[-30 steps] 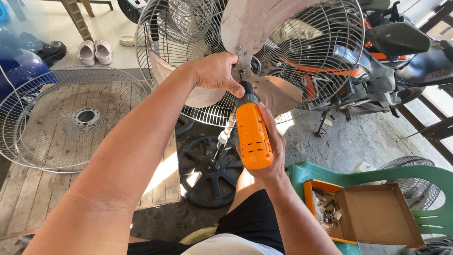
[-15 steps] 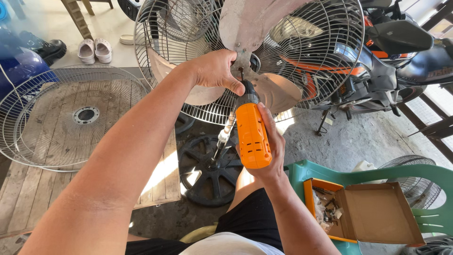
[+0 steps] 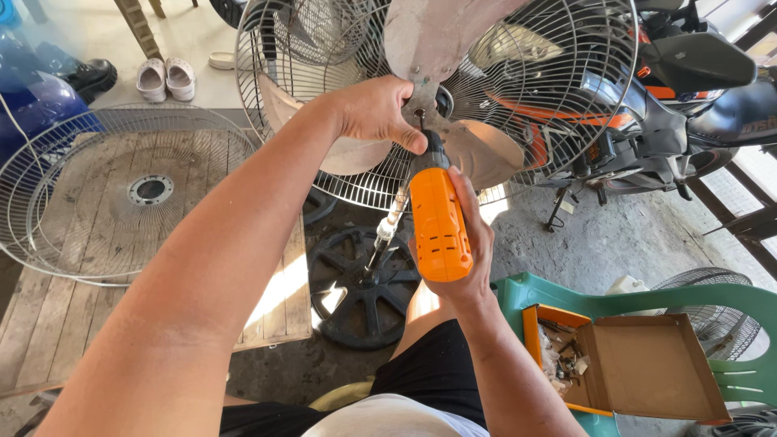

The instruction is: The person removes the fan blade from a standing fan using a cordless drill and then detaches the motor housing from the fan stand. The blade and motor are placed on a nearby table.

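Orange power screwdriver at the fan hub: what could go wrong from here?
The left hand has its fingertips right beside the bit at the fan hub; a slip could catch them. The right hand holds the orange power screwdriver alone, so it may tilt off. A loosened screw could drop among the round black fan base below.

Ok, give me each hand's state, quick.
Left hand: closed on the fan hub, steadying it.
Right hand: closed around the orange power screwdriver.

A fan guard (image 3: 121,194) lies left of the fan (image 3: 453,89), a cardboard box (image 3: 639,368) lower right.
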